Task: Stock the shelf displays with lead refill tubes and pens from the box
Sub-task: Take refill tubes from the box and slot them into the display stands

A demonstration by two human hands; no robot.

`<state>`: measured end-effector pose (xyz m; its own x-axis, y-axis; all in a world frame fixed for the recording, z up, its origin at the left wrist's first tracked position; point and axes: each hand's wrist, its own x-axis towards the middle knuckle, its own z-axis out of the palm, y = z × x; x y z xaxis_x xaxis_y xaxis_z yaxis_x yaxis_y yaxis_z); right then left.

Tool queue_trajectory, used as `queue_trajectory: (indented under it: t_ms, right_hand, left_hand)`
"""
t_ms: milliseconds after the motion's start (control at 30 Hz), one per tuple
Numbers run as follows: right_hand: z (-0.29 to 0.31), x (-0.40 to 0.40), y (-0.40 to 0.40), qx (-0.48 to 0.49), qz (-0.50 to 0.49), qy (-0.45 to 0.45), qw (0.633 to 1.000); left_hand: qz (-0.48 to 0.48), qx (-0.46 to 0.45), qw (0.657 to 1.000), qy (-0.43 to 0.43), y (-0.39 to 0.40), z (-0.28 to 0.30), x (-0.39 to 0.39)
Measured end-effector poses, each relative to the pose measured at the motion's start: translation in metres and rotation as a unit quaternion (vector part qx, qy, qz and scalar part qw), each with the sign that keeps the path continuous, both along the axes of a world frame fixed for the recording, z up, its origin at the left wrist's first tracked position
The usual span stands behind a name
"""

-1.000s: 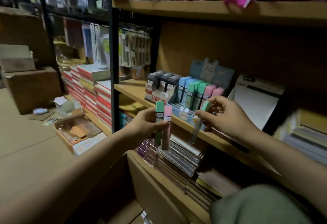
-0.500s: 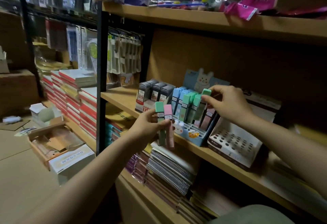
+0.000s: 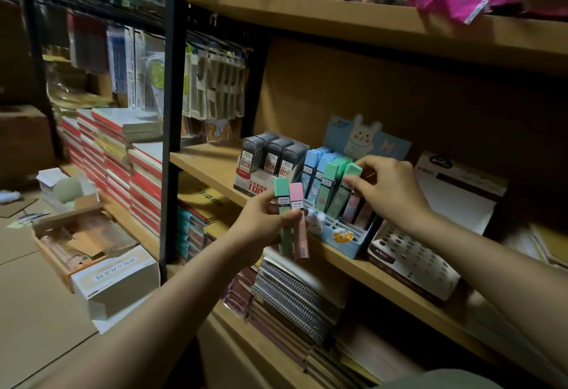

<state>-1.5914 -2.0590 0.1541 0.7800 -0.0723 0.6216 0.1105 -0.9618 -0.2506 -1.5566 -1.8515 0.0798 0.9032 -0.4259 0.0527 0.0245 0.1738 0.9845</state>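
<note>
Fingertips of right hand (image 3: 388, 192) pinched round cap of a green tube (image 3: 346, 189), tube standing near upright in blue display (image 3: 353, 239) on middle shelf (image 3: 209, 167), lower end apparently already down among the slots. Left hand (image 3: 261, 219) closed round two more tubes, one green (image 3: 282, 204), one pink (image 3: 298, 219), held side by side, long axes vertical, caps up. Held in front of and just left of display, below cap height of the stocked rows. Right hand nearer the slots; left hand serving as feeder. Judged: next tube must pass rightward to the free hand, then go straight down cap-up into an open slot at display front. Blue and green rows filled behind; pink ones low at right. Grey tubes (image 3: 270, 158) in neighbouring carton, "0.7" on labels, "100" in red on carton front. Held tube label apparently "2B/0.5", small. Rabbit on display backing card. Source box not identified with certainty.
</note>
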Motion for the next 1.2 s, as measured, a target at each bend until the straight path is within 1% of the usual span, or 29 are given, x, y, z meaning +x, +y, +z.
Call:
queue_trajectory:
  t_ms: [100, 267, 500, 567, 633, 667, 733, 767, 833, 900, 1033, 1100, 1200]
  right_hand:
    - [0.001, 0.001, 0.003, -0.014, -0.005, 0.004, 1.000]
    - [0.000, 0.006, 0.008, -0.072, -0.023, -0.004, 0.997]
    - [0.000, 0.004, 0.011, -0.076, -0.047, 0.005, 0.996]
    - [0.002, 0.000, 0.010, -0.035, -0.045, -0.020, 0.998]
    - [0.003, -0.008, 0.015, 0.052, -0.019, -0.033, 0.998]
    - [0.002, -0.011, 0.018, 0.094, 0.005, -0.013, 0.995]
    - [-0.001, -0.017, 0.029, 0.140, 0.056, 0.070, 0.986]
    - [-0.003, -0.019, 0.034, 0.147, 0.074, 0.104, 0.981]
    - [-0.007, -0.021, 0.041, 0.142, 0.095, 0.127, 0.977]
    - [-0.007, -0.022, 0.042, 0.140, 0.099, 0.119, 0.978]
    - [0.013, -0.027, 0.023, 0.164, 0.080, 0.065, 0.981]
    - [0.025, -0.033, 0.008, 0.132, 0.055, 0.024, 0.989]
    - [0.029, -0.042, -0.007, 0.062, 0.018, -0.019, 0.998]
  left_hand:
    - [-0.006, -0.005, 1.000, 0.000, -0.004, 0.001, 0.000]
    - [-0.016, -0.016, 1.000, 0.005, -0.009, -0.001, 0.001]
    - [-0.027, -0.011, 1.000, -0.003, -0.009, 0.000, 0.000]
    - [-0.028, -0.011, 1.000, -0.010, -0.007, 0.000, -0.001]
    - [-0.035, -0.014, 0.999, -0.016, -0.005, 0.002, -0.001]
    - [-0.042, -0.016, 0.999, -0.018, -0.004, 0.003, -0.002]
    - [-0.068, -0.023, 0.997, -0.024, -0.003, 0.006, -0.004]
    - [-0.083, -0.025, 0.996, -0.030, -0.003, 0.007, -0.005]
    - [-0.106, -0.026, 0.993, -0.041, -0.004, 0.009, -0.009]
    - [-0.109, -0.027, 0.993, -0.047, -0.004, 0.009, -0.012]
    - [-0.049, -0.037, 0.998, -0.034, -0.003, 0.006, -0.009]
    - [-0.031, -0.038, 0.998, -0.025, 0.001, 0.003, -0.006]
    - [-0.032, -0.034, 0.999, -0.021, 0.004, 0.000, -0.008]
